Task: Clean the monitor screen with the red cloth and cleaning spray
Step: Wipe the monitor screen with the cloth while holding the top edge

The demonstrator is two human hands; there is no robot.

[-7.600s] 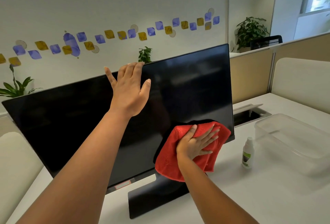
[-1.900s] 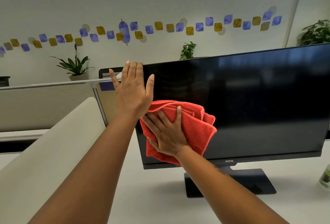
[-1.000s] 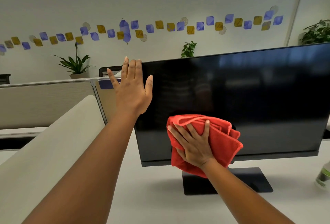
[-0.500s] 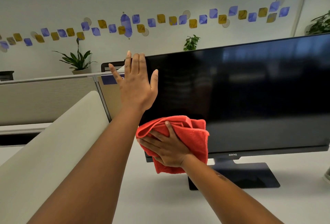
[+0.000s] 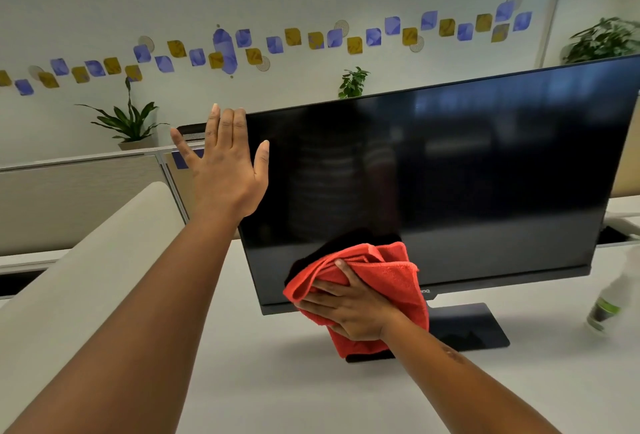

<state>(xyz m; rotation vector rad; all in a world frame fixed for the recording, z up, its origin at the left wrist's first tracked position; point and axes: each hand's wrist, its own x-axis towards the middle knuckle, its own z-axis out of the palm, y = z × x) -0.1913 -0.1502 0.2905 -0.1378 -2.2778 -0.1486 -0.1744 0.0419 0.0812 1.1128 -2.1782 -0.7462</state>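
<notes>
A black monitor [image 5: 467, 177] stands on a white desk, its screen dark and facing me. My left hand [image 5: 227, 165] rests flat on the monitor's upper left corner, fingers spread. My right hand [image 5: 349, 305] presses the bunched red cloth [image 5: 384, 278] against the screen's bottom edge, left of the logo. The cloth hangs over the lower bezel and hides part of the stand's base [image 5: 464, 326]. A small white spray bottle [image 5: 609, 298] with a green label stands on the desk at the far right, blurred.
The white desk [image 5: 277, 381] stretches in front of the monitor. A beige curved panel [image 5: 76, 281] rises at my left, with a partition behind it. Potted plants [image 5: 128, 122] sit behind the partition. A cable slot [image 5: 613, 236] opens behind the monitor's right side.
My right hand has slid the red cloth rightward along the bottom of the screen, away from the lower left corner. My left hand stays on the upper left corner.
</notes>
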